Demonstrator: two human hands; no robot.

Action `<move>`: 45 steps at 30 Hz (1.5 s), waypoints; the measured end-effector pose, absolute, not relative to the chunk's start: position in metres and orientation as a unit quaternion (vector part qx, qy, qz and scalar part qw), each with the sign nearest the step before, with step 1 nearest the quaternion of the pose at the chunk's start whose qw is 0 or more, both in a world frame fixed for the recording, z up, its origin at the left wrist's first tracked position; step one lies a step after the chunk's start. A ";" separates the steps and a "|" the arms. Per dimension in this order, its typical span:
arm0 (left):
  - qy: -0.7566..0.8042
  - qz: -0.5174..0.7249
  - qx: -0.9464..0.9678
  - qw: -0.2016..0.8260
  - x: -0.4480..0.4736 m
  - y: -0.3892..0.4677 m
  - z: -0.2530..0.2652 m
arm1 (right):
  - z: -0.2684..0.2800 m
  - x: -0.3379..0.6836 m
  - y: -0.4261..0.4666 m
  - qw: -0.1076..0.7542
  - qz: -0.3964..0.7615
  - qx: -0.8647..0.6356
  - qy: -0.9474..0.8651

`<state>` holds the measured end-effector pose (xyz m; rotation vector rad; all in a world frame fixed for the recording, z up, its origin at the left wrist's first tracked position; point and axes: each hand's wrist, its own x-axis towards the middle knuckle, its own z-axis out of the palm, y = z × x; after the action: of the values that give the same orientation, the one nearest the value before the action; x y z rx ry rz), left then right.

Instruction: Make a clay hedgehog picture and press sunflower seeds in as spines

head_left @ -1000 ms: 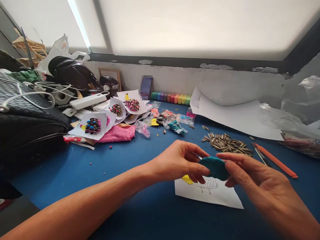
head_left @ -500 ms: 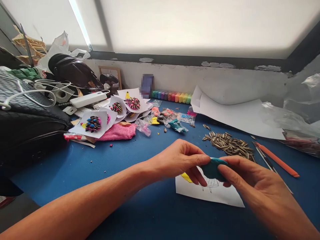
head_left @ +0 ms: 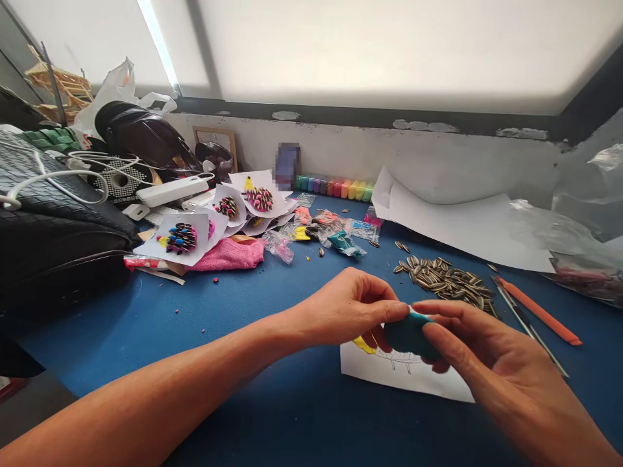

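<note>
Between my two hands is a flattened piece of dark teal modelling clay (head_left: pixel 407 336). My left hand (head_left: pixel 357 308) pinches its upper left edge between thumb and fingers. The thumb and fingers of my right hand (head_left: pixel 479 344) close on its right side. Beneath the clay lies a white sheet of paper (head_left: pixel 413 381) with a pencil drawing, partly hidden by the hands and clay. Yellow clay (head_left: pixel 364 345) sits on the sheet's left part. Behind my right hand is a pile of striped sunflower seeds (head_left: pixel 448 280).
An orange tool (head_left: pixel 540 311) and a slim pen-like tool (head_left: pixel 530 327) lie at right. Bagged clay (head_left: pixel 345 242) and a row of coloured clay (head_left: pixel 335 187) are farther back. Seed-covered figures on paper (head_left: pixel 181 241), a pink cloth (head_left: pixel 226 255) and a black bag (head_left: pixel 58 233) stand left.
The teal clay has turned and shifted slightly left, showing more of its broad face. My right fingers have moved a little along its edge; my left hand stays nearly in place.
</note>
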<state>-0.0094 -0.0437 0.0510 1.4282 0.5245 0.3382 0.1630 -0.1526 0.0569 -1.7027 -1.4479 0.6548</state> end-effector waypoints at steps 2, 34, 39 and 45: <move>0.237 0.152 0.642 0.713 -0.009 -0.044 0.050 | 0.059 0.161 -0.153 0.412 0.238 -0.666 -0.574; 0.213 0.150 0.621 0.739 -0.010 -0.043 0.049 | 0.065 0.161 -0.148 0.382 0.233 -0.681 -0.580; 0.251 0.165 0.713 0.634 -0.013 -0.037 0.060 | 0.065 0.165 -0.145 0.381 0.266 -0.691 -0.554; 0.278 0.166 0.850 0.416 -0.029 -0.035 0.056 | 0.066 0.174 -0.139 0.387 0.284 -0.699 -0.529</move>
<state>-0.0291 -0.0348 0.0556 2.1335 0.6970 0.4176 0.1744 -0.1393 0.0656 -1.7791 -1.3472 0.7238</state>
